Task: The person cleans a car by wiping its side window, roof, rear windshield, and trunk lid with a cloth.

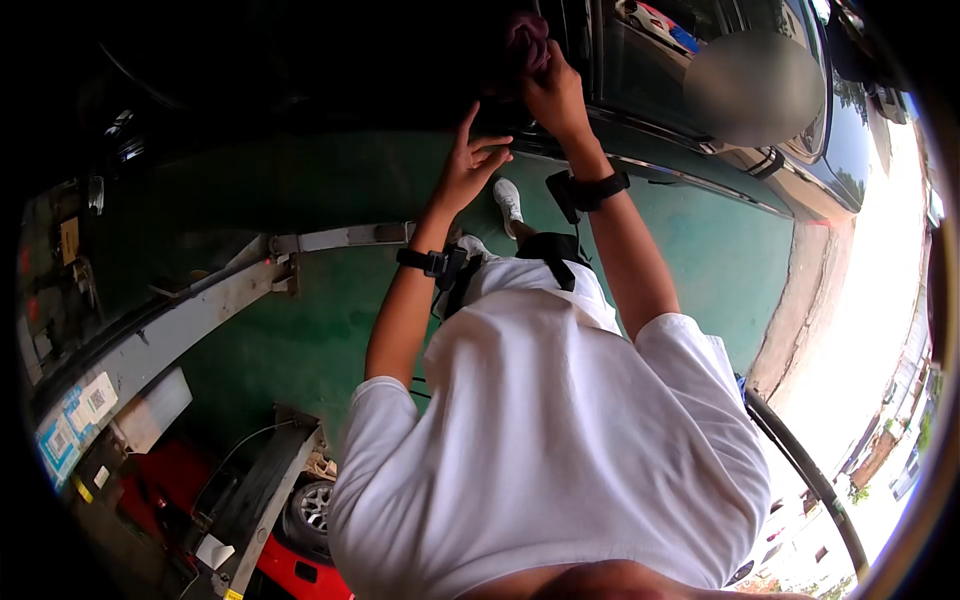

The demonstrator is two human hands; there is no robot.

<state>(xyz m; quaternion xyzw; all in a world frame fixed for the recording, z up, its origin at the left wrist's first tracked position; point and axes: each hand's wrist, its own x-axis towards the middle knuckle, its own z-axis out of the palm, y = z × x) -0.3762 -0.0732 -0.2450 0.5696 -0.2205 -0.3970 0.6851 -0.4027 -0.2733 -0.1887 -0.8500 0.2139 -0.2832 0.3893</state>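
Note:
My right hand (557, 97) is raised at the top of the head view, its fingers closed on a bunched purple-maroon cloth (527, 42). The cloth is up against the side of a black car (640, 80), near the edge of its window; the shadow there hides the exact contact. Lower and to the left, my left hand (472, 165) has its fingers spread and holds nothing. It is close to the car's dark body, but I cannot tell whether it touches. Both wrists wear black straps with small devices.
Green floor (700, 230) lies under my white shoes (508, 198). To the left runs a grey metal lift arm (190, 320) with stickers. Behind me are a red car (300, 572) with a wheel (315, 507) and a dark curved pole or hose (815, 475). Bright daylight is at the right.

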